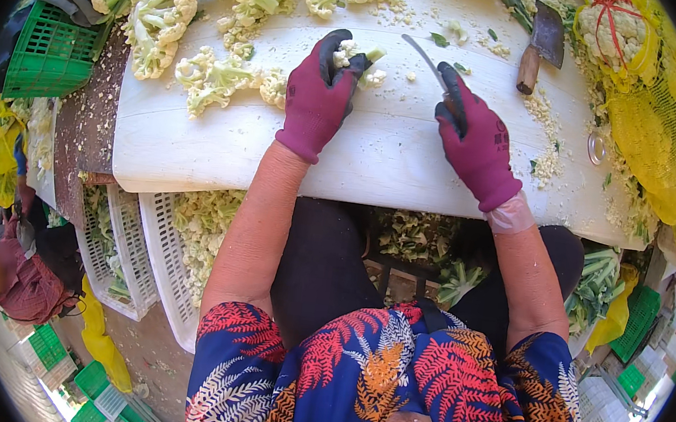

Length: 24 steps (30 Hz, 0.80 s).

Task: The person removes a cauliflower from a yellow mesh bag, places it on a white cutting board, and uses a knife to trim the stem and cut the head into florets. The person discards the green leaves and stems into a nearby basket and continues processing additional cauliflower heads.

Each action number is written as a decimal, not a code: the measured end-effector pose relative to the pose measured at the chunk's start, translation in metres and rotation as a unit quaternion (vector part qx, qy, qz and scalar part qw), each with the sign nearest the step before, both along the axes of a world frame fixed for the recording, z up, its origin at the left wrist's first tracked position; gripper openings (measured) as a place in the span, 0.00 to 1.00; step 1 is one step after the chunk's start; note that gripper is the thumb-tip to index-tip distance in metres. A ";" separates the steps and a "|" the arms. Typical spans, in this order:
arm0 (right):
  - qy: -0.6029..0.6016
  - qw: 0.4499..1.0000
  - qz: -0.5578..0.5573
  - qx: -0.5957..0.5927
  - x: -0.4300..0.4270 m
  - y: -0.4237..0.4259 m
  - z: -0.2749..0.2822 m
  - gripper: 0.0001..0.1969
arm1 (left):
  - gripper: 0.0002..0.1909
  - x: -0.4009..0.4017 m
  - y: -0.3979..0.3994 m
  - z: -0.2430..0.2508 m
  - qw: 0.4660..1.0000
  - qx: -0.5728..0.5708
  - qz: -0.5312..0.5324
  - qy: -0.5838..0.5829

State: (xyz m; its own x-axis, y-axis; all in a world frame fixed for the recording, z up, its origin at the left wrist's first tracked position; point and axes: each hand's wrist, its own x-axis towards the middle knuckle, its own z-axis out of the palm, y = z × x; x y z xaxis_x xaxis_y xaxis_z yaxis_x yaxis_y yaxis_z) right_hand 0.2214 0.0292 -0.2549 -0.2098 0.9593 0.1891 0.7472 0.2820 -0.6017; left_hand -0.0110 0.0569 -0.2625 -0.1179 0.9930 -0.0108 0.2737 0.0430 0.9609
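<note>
My left hand (pixel 323 87), in a purple glove with dark fingertips, grips a small cauliflower floret (pixel 374 65) whose pale stem points to the right. A short distance to the right, my right hand (pixel 474 126) in a matching glove holds a thin, slightly curved knife (pixel 423 57), its blade pointing up and left. Cut cauliflower pieces (pixel 216 80) lie on the white board just left of my left hand. Larger cauliflower sections (pixel 162 17) rest farther left and along the top. A cleaver with a wooden handle (pixel 528 69) lies beyond my right hand.
At right, yellow mesh sacking (pixel 663 132) surrounds a cauliflower tied with red string (pixel 612 30). A green crate (pixel 54 55) stands at the board's left. White crates (pixel 167 274) with cauliflower pieces are below the board's edge. Another person (pixel 32 279) is at far left.
</note>
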 end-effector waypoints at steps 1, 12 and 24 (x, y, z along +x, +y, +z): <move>0.041 0.999 0.010 0.000 -0.008 -0.002 0.003 0.32 | 0.16 -0.001 0.002 -0.003 0.993 0.073 0.003 0.089; 0.238 0.954 -0.012 -0.184 -0.057 -0.022 0.010 0.30 | 0.18 -0.026 -0.009 0.002 0.930 0.121 0.051 0.342; 0.147 0.986 0.007 -0.083 -0.066 -0.021 0.006 0.31 | 0.18 -0.021 -0.009 0.005 0.928 0.053 0.046 0.365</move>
